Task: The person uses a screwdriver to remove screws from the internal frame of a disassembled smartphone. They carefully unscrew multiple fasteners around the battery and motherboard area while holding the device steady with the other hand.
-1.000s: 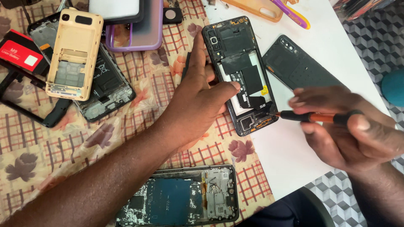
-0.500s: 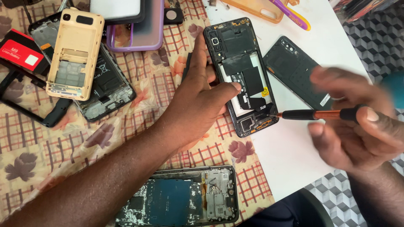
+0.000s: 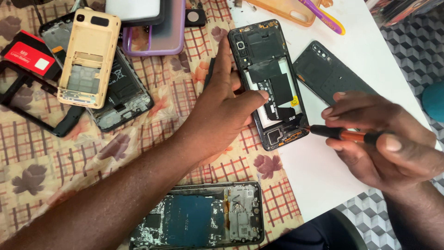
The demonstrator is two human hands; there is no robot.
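Head view: left hand [image 3: 222, 115] lies flat on the opened black phone [image 3: 270, 83], fingers spread, thumb pressing its middle, holding it down on the white counter [image 3: 323, 171] beside the floral cloth [image 3: 92, 157]. Right hand [image 3: 388, 143] has fingers pinching a thin orange-and-black screwdriver [image 3: 344, 134], tip touching the phone's lower right edge. Black back cover [image 3: 328, 74] lies just right of the phone. Gutted phone frame [image 3: 203, 220] near the bottom edge; beige phone shell [image 3: 88, 55] upper left.
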